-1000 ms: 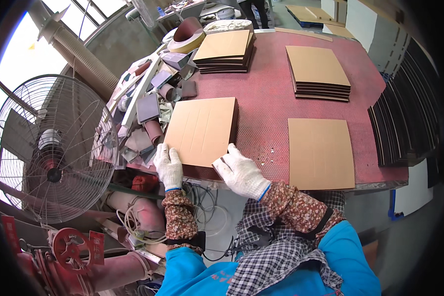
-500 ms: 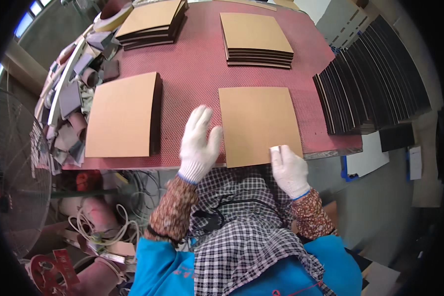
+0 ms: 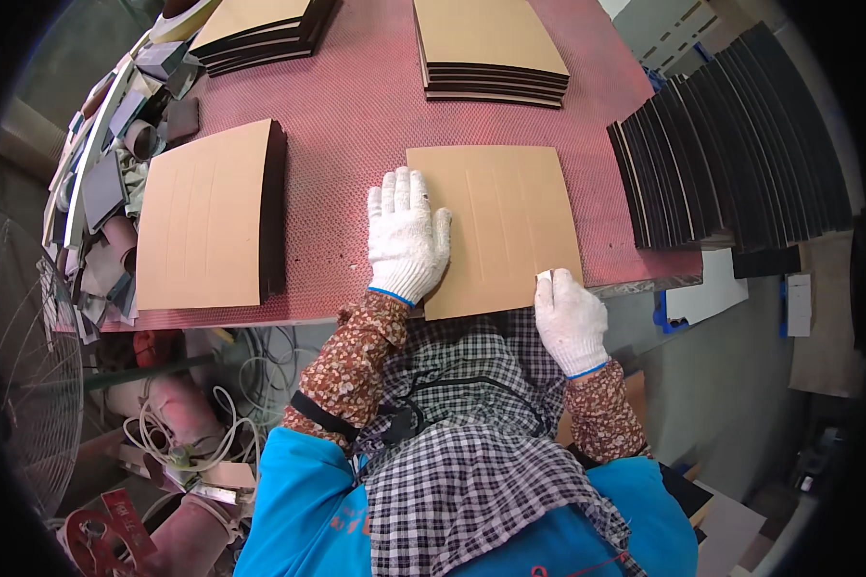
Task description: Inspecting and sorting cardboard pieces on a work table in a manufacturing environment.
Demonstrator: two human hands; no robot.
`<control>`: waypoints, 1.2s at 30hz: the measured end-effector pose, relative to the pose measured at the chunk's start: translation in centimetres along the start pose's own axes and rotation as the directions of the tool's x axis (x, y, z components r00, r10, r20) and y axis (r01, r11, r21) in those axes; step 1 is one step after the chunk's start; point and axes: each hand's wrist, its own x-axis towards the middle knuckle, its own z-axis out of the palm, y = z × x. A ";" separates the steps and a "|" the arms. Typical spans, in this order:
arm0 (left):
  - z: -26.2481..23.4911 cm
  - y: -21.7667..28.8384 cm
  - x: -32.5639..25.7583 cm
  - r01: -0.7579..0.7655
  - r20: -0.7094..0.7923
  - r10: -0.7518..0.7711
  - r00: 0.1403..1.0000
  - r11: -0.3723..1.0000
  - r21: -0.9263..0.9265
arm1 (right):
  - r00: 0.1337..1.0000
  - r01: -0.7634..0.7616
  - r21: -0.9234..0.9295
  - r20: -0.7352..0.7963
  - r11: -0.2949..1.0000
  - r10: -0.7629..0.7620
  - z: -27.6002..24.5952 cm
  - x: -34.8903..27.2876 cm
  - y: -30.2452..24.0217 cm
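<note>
A square tan board (image 3: 505,216) with faint pressed lines lies at the table's front edge, slightly turned. My left hand (image 3: 408,236), in a white knit glove, rests flat along its left edge, fingers stretched out. At the board's near right corner my gloved right hand (image 3: 573,322) is closed, fingers curled. A small whitish bit (image 3: 546,276) shows at its fingertips; what it is I cannot make out. To the left sits a thick stack of similar boards (image 3: 207,216) with dark sides.
Two more board stacks, left (image 3: 260,29) and right (image 3: 491,43), stand farther back on the red mesh-covered table (image 3: 342,144). Dark-edged boards (image 3: 731,149) stand in a row at right. Offcuts and tubes (image 3: 115,197) crowd the left edge, with a fan (image 3: 38,385) beyond.
My left hand has come down onto the board's left edge. The board has turned slightly, and my right hand has shifted a little to its corner. The whole view has shifted somewhat.
</note>
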 end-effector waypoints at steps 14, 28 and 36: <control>-0.7 0.2 -0.2 0.007 -0.007 -0.008 1.000 1.000 -0.013 | 0.998 0.067 -0.105 0.015 0.992 -0.066 2.6 14.1 -0.9; -0.4 0.2 -0.1 0.021 -0.004 -0.021 1.000 1.000 -0.008 | 0.976 0.043 -0.068 0.214 0.997 -0.027 0.5 9.4 -0.2; -0.3 0.1 -0.1 0.024 -0.005 -0.024 1.000 0.999 -0.034 | 0.972 -0.016 -0.002 0.233 1.000 0.016 -1.6 0.3 -1.3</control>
